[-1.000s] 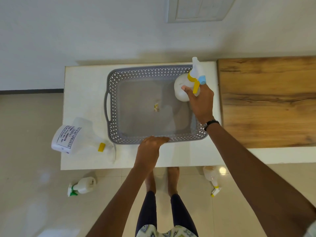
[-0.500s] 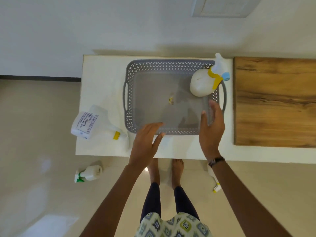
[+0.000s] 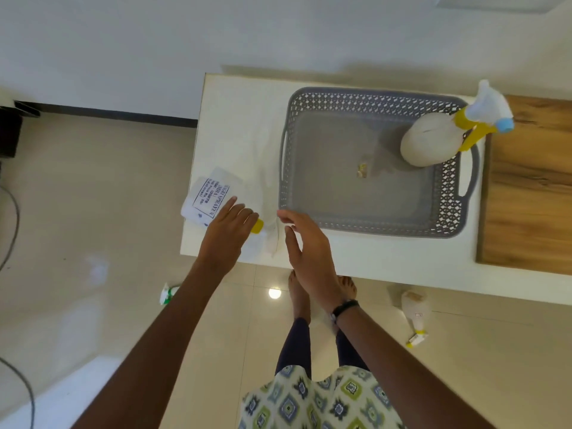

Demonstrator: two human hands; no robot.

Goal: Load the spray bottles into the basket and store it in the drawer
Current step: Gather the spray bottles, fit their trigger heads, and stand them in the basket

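One white spray bottle (image 3: 433, 140) stands in the grey basket (image 3: 365, 100); a labelled bottle (image 3: 213, 196) lies beside it.

White wall (image 3: 123, 41), glossy beige tiles (image 3: 77, 212), white table (image 3: 235, 119).

Single head-worn wide-angle view, looking steeply down onto the bench (image 3: 356, 261) and floor (image 3: 93, 212); range apparently arm's reach.

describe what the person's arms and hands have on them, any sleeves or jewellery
Both forearms are bare, with no sleeves in view and no gloves. The right wrist carries a thin black band, like a watch strap or bracelet; its face cannot be made out. The left hand and wrist show nothing worn, and no rings are visible on the right hand either.
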